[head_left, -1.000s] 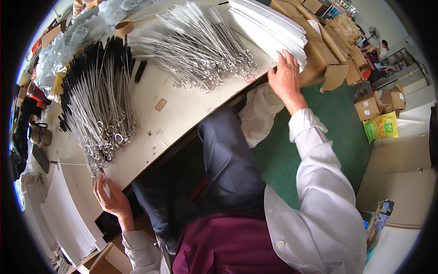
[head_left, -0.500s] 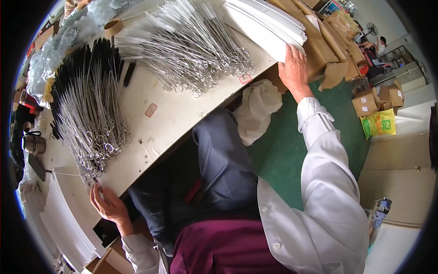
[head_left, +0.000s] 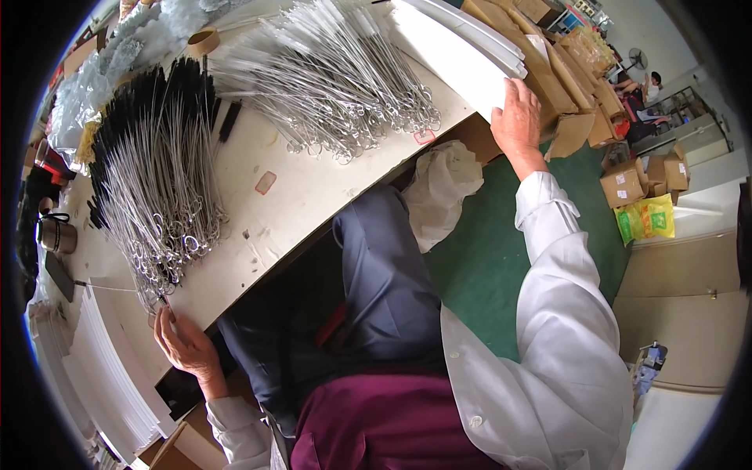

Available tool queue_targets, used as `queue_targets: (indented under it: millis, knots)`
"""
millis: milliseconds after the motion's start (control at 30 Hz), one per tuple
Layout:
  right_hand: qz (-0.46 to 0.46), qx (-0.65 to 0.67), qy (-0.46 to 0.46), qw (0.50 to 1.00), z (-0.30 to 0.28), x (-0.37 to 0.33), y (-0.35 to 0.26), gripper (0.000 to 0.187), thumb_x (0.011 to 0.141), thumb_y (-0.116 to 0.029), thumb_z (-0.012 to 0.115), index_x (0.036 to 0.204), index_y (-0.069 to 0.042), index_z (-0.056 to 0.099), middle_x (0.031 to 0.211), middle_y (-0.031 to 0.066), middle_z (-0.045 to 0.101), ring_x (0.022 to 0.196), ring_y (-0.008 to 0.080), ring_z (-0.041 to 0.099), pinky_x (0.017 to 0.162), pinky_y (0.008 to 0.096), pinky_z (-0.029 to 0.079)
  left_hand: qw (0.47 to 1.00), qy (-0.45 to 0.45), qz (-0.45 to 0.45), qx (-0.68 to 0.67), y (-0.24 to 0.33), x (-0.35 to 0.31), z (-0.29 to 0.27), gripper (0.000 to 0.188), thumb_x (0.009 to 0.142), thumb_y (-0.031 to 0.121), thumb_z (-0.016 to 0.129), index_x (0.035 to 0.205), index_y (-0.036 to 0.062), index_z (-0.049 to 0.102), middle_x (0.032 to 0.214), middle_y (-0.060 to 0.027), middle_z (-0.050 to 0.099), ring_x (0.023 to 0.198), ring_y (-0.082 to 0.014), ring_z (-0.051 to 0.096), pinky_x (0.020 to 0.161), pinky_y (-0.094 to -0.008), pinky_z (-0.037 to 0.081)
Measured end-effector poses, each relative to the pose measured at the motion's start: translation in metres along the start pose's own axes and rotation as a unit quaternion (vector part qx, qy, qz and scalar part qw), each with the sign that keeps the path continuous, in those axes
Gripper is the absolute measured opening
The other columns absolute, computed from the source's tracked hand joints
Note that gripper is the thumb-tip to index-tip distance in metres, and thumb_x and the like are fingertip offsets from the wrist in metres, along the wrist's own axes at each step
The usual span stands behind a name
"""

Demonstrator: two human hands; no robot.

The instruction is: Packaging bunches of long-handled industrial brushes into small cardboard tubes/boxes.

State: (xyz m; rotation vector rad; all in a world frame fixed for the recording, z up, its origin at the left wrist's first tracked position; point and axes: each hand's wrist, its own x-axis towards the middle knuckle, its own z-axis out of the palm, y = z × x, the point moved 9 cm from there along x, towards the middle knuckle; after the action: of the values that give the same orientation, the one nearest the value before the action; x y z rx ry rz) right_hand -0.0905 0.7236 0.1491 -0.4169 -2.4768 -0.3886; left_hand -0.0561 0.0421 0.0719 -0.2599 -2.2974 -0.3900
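My right hand [head_left: 518, 125] is at the far right corner of the table, thumb and fingers closed on the near end of a white sheet [head_left: 446, 66]. More white sheets lie stacked behind it. At the table's left front edge my left hand [head_left: 188, 350] has its fingertips pinched near the ring ends of a pile of black wire brushes [head_left: 160, 188]. A single thin wire brush [head_left: 110, 288] runs leftward from those fingertips, its small dark tip past the pile. White-bristled wire brushes [head_left: 337, 86] lie heaped farther back, rings facing me.
A roll of tape [head_left: 204, 41] stands behind the brushes. Cardboard boxes [head_left: 560, 86] sit beyond the right corner. A crumpled white bag [head_left: 441, 196] hangs beneath the table edge. White stacked panels [head_left: 117, 368] and a metal cup [head_left: 59, 235] are at left. A person sits far right.
My right hand has shifted slightly right and down, and a broad white sheet face now shows where layered edges were. My left hand stays by the brush rings.
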Motion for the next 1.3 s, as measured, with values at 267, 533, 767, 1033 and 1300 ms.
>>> queue_targets:
  millis: [267,533,767,1033,1300]
  knots:
    - [0.050,0.173,0.047,0.983,-0.047,0.003,-0.023,0.062,0.084,-0.013,0.075,0.139,0.002,0.053,0.140,0.0207,0.055,0.132,0.0392,0.051,0.112,0.0474,0.042,1.000,0.007,0.000,-0.005,-0.004,-0.004,-0.006,0.025,0.096,0.005,0.062,0.120,-0.0018,0.067,0.120,-0.0184,0.069,0.111,-0.0376,0.066,0.098,-0.0453,0.053]
    - [-0.177,0.401,-0.009,0.899,-0.137,-0.044,-0.181,0.070,0.078,-0.006,0.083,0.141,-0.003,0.053,0.139,0.0197,0.058,0.129,0.0379,0.057,0.110,0.0436,0.047,0.985,-0.049,0.049,-0.160,0.069,0.022,-0.035,0.028,0.086,-0.001,0.069,0.114,-0.0014,0.068,0.119,-0.0213,0.069,0.109,-0.0403,0.068,0.099,-0.0475,0.053]
    - [-0.344,0.463,-0.146,0.804,-0.160,-0.107,-0.296,0.064,0.079,-0.007,0.078,0.139,-0.001,0.055,0.139,0.0167,0.055,0.130,0.0341,0.054,0.112,0.0436,0.045,0.930,-0.246,0.190,-0.195,0.196,0.051,-0.038,0.061,0.075,0.015,0.082,0.129,-0.0031,0.060,0.134,-0.0253,0.059,0.123,-0.0445,0.057,0.111,-0.0554,0.042]
    - [-0.431,0.478,-0.150,0.751,-0.164,-0.148,-0.345,0.062,0.083,-0.010,0.075,0.139,0.006,0.054,0.136,0.0185,0.057,0.128,0.0347,0.055,0.115,0.0450,0.042,0.923,-0.315,0.148,-0.162,0.178,0.038,0.007,0.079,0.071,0.015,0.084,0.138,-0.0075,0.048,0.127,-0.0237,0.058,0.116,-0.0410,0.058,0.105,-0.0480,0.045]
    - [-0.277,0.480,-0.083,0.828,-0.160,-0.125,-0.317,0.055,0.077,-0.011,0.085,0.128,-0.002,0.065,0.132,0.0148,0.059,0.123,0.0352,0.058,0.101,0.0445,0.050,0.930,-0.342,0.099,-0.097,0.138,0.029,0.013,0.078,0.072,0.016,0.083,0.140,0.0012,0.048,0.116,-0.0179,0.062,0.104,-0.0362,0.063,0.091,-0.0464,0.052]
